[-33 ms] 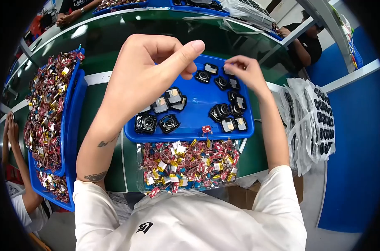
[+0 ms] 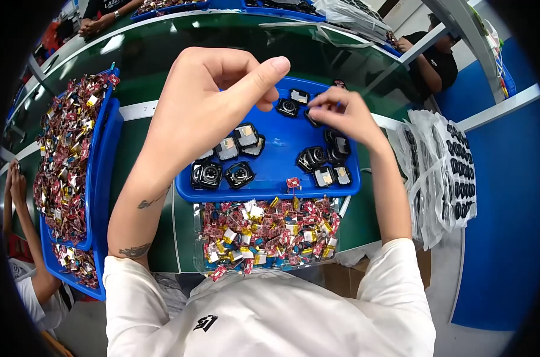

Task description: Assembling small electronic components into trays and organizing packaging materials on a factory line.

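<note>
Raised over the blue tray, my left hand is closed, its fingers curled under and thumb laid along them. Whatever it may hold is hidden. My right hand is over the tray's far right part, thumb and forefinger a little apart. Just under its fingertips lies a black watch case, partly covered. Another watch case lies to the left. Several more black cases sit in the tray, some with a round back, others showing a silvery battery. A small red circuit board rests on the near rim.
A clear bin of red boards with yellow-taped batteries stands nearest me. Stacked blue bins of similar parts stand at left. White trays of black parts lean at right. Other people sit left, across and far right.
My right hand has moved slightly nearer and left, onto a watch case. A dark red piece now shows just beyond it. My left hand has hardly moved.
</note>
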Tool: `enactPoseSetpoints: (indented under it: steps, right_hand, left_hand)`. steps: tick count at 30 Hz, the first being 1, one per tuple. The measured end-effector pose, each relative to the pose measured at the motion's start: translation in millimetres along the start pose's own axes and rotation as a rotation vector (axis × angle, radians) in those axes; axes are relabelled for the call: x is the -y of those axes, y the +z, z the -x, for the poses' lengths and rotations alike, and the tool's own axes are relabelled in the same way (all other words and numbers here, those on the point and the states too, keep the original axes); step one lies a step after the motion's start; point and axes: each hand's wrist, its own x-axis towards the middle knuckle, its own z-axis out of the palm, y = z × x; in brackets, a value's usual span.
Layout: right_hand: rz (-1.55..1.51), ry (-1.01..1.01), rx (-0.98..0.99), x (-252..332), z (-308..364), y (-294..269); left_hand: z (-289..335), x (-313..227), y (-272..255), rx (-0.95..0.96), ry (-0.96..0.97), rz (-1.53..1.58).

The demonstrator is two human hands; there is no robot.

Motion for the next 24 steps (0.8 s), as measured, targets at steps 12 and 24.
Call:
enactPoseSetpoints:
  steps: [12, 24]
  right_hand:
    - [0.183, -0.229, 0.259, 47, 54, 30]
    - [0.147, -0.357, 0.032, 63, 41, 24]
  left_hand:
    - [4, 13, 19, 0.450, -0.007, -0.227]
    - [4, 10, 25, 0.494, 0.044, -0.286]
